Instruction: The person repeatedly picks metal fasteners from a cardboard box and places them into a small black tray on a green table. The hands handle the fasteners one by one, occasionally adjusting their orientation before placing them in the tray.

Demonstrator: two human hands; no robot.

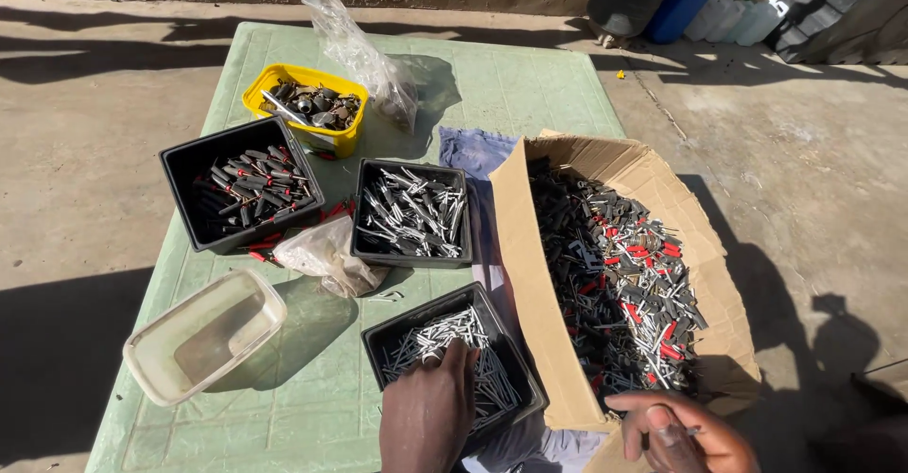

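A: Left hand flat, fingers loosely spread over the black rectangular plastic tray of silver metal pins at the near edge of the pale green bench; nothing visibly gripped. Right hand curled low beside the open brown cardboard box of mixed black, red and silver parts, pinching what looks like one thin piece between thumb and fingers.

B: Advisable here, as a judgement: one piece per pick, laid lengthwise along the pins already in the tray; left hand kept low to settle the heap, away from pointed ends.

A: Containers by place?

B: Far left, yellow rectangular plastic tub of dark metal scraps. Behind it, crumpled clear plastic bag, upright, contents unclear. Mid-left, black square tray of black and red handled pieces. Centre, second black tray of silver and black pieces. Between those two, small clear bag, slumped. Near left, empty translucent rectangular tub, tilted. Under the cardboard box, blue-grey cloth.

A: Labels or signs?

B: None legible anywhere. Beyond the bench, blue and pale plastic jugs against the wall.
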